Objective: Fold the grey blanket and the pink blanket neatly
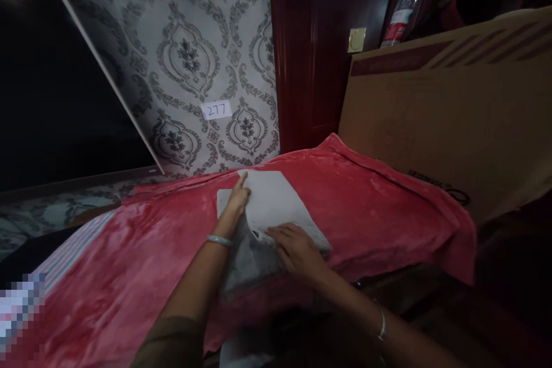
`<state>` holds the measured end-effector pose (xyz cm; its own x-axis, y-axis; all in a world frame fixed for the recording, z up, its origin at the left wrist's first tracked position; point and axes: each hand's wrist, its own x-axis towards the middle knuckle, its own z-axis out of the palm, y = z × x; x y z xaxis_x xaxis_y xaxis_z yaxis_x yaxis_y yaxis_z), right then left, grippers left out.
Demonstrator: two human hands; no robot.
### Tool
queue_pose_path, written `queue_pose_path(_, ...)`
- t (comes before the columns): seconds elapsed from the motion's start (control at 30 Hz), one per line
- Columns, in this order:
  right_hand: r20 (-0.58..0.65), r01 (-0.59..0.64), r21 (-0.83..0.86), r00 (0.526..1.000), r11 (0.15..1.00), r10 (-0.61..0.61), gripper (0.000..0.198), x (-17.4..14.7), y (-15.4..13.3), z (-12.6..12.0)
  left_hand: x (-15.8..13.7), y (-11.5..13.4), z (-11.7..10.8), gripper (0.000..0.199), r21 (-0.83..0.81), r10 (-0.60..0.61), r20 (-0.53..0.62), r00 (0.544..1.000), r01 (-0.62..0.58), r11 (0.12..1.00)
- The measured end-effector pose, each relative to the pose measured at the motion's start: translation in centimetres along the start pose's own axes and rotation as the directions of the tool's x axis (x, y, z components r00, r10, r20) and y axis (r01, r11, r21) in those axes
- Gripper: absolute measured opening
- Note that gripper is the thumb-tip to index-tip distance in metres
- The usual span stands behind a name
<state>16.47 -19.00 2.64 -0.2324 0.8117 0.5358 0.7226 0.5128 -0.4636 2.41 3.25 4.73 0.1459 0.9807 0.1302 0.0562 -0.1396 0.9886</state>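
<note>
Red plush blanket (366, 195), spread out before me; on it lies a folded light-grey cloth (276, 198). Right hand (299, 250): fingers close together, gently bent, laid on the cloth's near edge. Left hand (237, 198): index finger and thumb slightly parted at the cloth's left edge. Whether either hand pinches fabric, I cannot tell.

A smooth, pale greyish bracelet (219, 240) is worn on the left arm (199, 276), which is covered higher up by a dark olive-brown sleeve (172, 338), while a thin, silvery bangle (383, 325) is worn on the right arm (345, 294).
</note>
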Motion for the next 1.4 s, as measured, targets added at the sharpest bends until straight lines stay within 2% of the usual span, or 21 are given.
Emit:
queue_pose_path(0.07,0.016,0.006,-0.011,1.0,1.0,-0.006,0.047,0.6,-1.1,0.8,0.2,0.0,-1.3,0.085,0.033,0.018,-0.038,0.999,-0.017,0.999)
queue_pose_path(0.23,0.174,-0.001,-0.079,0.985,0.997,0.015,0.03,0.0,-2.0,4.4,-1.4,-3.3,-3.9,0.076,0.018,-0.121,-0.022,0.992,0.122,0.992)
queue_pose_path(0.37,0.178,0.034,-0.084,0.984,0.996,-0.019,0.029,-1.1,-1.5,5.5,-2.0,-5.1,-4.1,0.065,-0.006,-0.119,-0.017,0.993,0.119,0.993)
queue_pose_path(0.5,0.142,0.062,-0.021,0.988,0.998,-0.058,0.03,-1.4,-0.6,5.4,-0.8,-4.8,-3.6,0.056,-0.015,-0.106,-0.052,0.993,0.106,0.994)
queue_pose_path(0.67,0.158,0.061,-0.024,0.986,0.998,-0.057,0.027,-1.6,-0.5,5.4,-1.0,-4.7,-3.1,0.058,0.049,-0.019,-0.172,0.985,0.028,0.998)
queue_pose_path(0.77,0.206,0.059,0.006,0.977,0.998,-0.059,0.026,-1.5,-0.7,4.8,-1.7,-5.3,-3.1,0.057,0.222,0.113,-0.233,0.966,-0.06,0.973)
queue_pose_path(0.83,0.247,0.053,0.092,0.966,0.994,-0.075,0.026,-0.9,-0.2,3.8,-1.8,-5.6,-3.2,0.055,0.309,0.146,-0.236,0.961,-0.069,0.949)
queue_pose_path(0.9,0.205,-0.009,0.153,0.978,0.988,-0.023,0.033,0.4,1.2,2.7,-1.8,-5.7,-3.3,0.055,0.316,0.124,-0.229,0.965,-0.047,0.948)
queue_pose_path(0.97,0.063,-0.112,0.123,0.993,0.986,0.104,0.047,2.5,3.3,1.6,-1.7,-5.6,-3.4,0.056,0.306,0.112,-0.228,0.967,-0.038,0.951)
queue_pose_path(1.03,-0.069,-0.225,0.03,0.972,0.974,0.227,0.064,4.7,5.7,1.0,-1.7,-5.4,-3.5,0.056,0.3,0.113,-0.231,0.966,-0.04,0.953)
queue_pose_path(1.07,-0.088,-0.283,-0.025,0.956,0.959,0.28,0.071,5.7,6.8,0.9,-1.7,-5.4,-3.5,0.055,0.298,0.115,-0.233,0.966,-0.041,0.954)
queue_pose_path(1.1,-0.066,-0.333,-0.081,0.942,0.939,0.328,0.075,6.4,7.7,0.9,-1.7,-5.4,-3.5,0.055,0.296,0.115,-0.235,0.965,-0.042,0.954)
queue_pose_path(1.17,0.055,-0.387,-0.178,0.914,0.905,0.402,0.077,7.2,9.0,1.4,-1.8,-5.5,-3.5,0.055,0.295,0.114,-0.236,0.965,-0.041,0.955)
queue_pose_path(1.27,0.228,-0.368,-0.255,0.876,0.894,0.425,0.071,6.9,9.6,2.2,-1.7,-5.8,-3.5,0.055,0.292,0.114,-0.24,0.964,-0.041,0.955)
queue_pose_path(1.4,0.275,-0.391,-0.296,0.839,0.872,0.469,0.07,6.9,9.5,2.3,-1.7,-6.1,-3.7,0.056,0.281,0.116,-0.243,0.963,-0.044,0.959)
